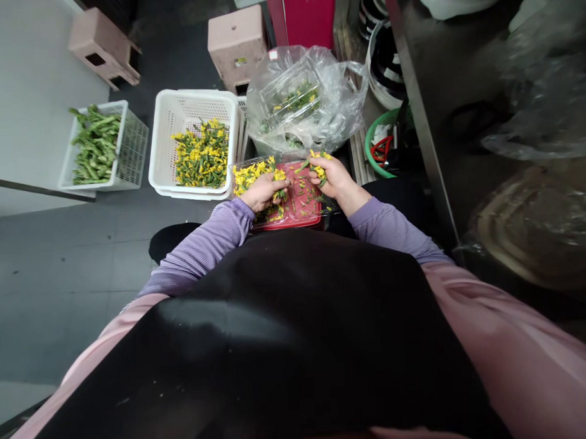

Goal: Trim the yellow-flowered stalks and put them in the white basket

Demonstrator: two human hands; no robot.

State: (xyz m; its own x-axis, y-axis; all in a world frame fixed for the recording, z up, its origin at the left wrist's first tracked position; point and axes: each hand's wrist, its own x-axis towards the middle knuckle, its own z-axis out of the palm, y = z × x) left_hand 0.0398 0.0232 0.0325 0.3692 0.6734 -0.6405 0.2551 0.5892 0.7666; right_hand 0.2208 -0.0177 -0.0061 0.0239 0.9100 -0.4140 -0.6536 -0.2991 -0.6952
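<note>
Black apron (288, 348) up front, left hand (261, 193) gripped flowering sprigs (278, 176) over the red tray (289, 225), right hand (337, 178) clutched more by its right edge; a light touch seemed needed!

Pink stools (237, 45), (99, 44) on dark floor (131, 263), far side. White buckets (387, 66) beside green basket (374, 143), red-handled item (381, 150) inside.

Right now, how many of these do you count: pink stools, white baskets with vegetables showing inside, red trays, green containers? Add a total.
Pink stools: 2
White baskets with vegetables showing: 2
Red tray: 1
Green container: 1
Total: 6
</note>
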